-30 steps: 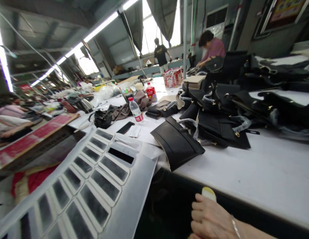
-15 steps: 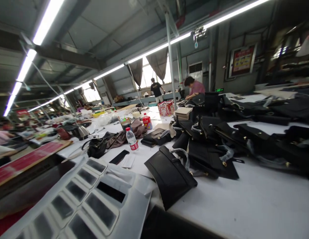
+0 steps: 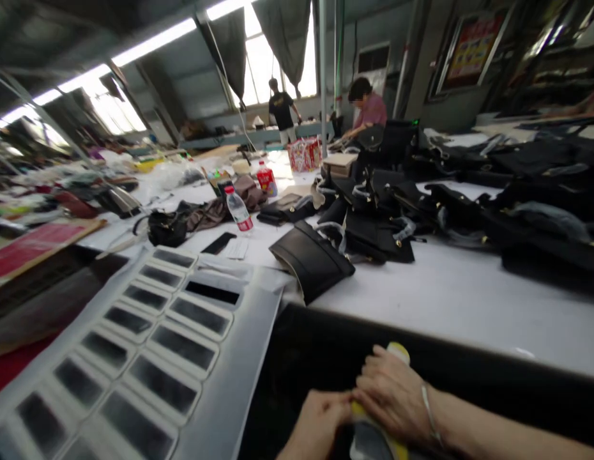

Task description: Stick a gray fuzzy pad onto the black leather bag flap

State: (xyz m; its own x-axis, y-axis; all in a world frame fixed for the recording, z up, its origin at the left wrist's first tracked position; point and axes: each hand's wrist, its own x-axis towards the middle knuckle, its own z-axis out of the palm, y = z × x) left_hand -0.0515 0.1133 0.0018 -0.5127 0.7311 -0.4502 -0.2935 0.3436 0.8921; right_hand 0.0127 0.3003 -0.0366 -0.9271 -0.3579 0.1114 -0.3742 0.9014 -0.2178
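Note:
At the bottom of the head view, my right hand [image 3: 390, 390] is wrapped round a long yellow-and-grey object [image 3: 373, 441] whose kind I cannot make out. Its yellow-rimmed upper end shows above the fingers, and its lower part runs out of the picture. My left hand [image 3: 320, 415] is closed against the same object from the left, its fingertips meeting my right hand. A pale bracelet circles my right wrist. Beyond both hands, a black handbag [image 3: 311, 259] with a wrapped handle lies near the table edge.
Left of my hands lies a translucent sheet [image 3: 261, 319] bearing rows of dark, pale-edged panels. On the white table [image 3: 450, 287] are a water bottle [image 3: 239, 211], a phone [image 3: 219, 243] and many black bags [image 3: 378, 236]. Two people work in the background.
The view has tilted down, so the table items sit higher. Both my hands, closed on the yellow-and-grey object, have come into view at the bottom.

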